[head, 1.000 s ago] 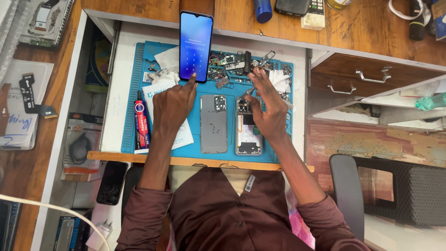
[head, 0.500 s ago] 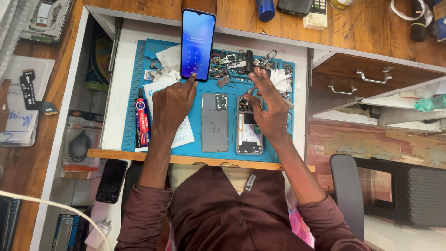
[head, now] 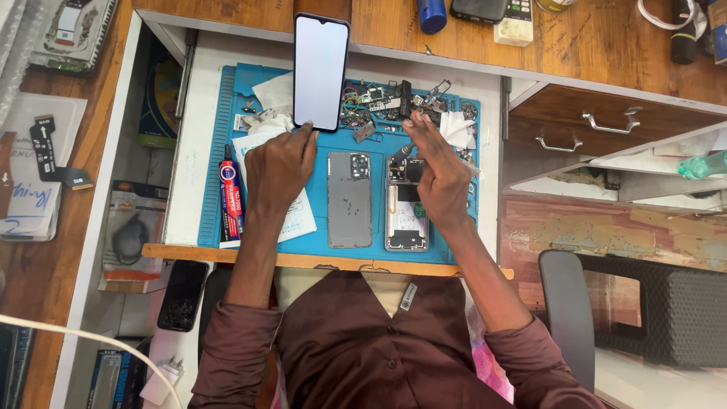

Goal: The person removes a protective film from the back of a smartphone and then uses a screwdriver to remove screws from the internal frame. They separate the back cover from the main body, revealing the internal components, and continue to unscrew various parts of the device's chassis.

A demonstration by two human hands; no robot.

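Note:
My left hand (head: 279, 165) holds the lower edge of a phone display (head: 320, 72), which stands up over the blue work mat (head: 226, 113) and glows plain white. My right hand (head: 435, 167) grips a thin dark tool (head: 401, 151) whose tip rests at the top of an opened phone body (head: 404, 220). A grey phone back cover (head: 349, 198) lies flat between my hands. Small parts and circuit boards (head: 375, 102) are heaped at the mat's far edge.
A red and black glue tube (head: 229, 195) lies at the mat's left, white tissues (head: 457, 129) at its far right. A cracked phone (head: 182, 295) sits lower left. An open wooden drawer (head: 606, 129) is on the right, a chair (head: 568, 310) below it.
The display has gone from a blue lit picture to plain white. My right hand has shifted slightly over the opened phone; my left hand stays on the display's lower edge.

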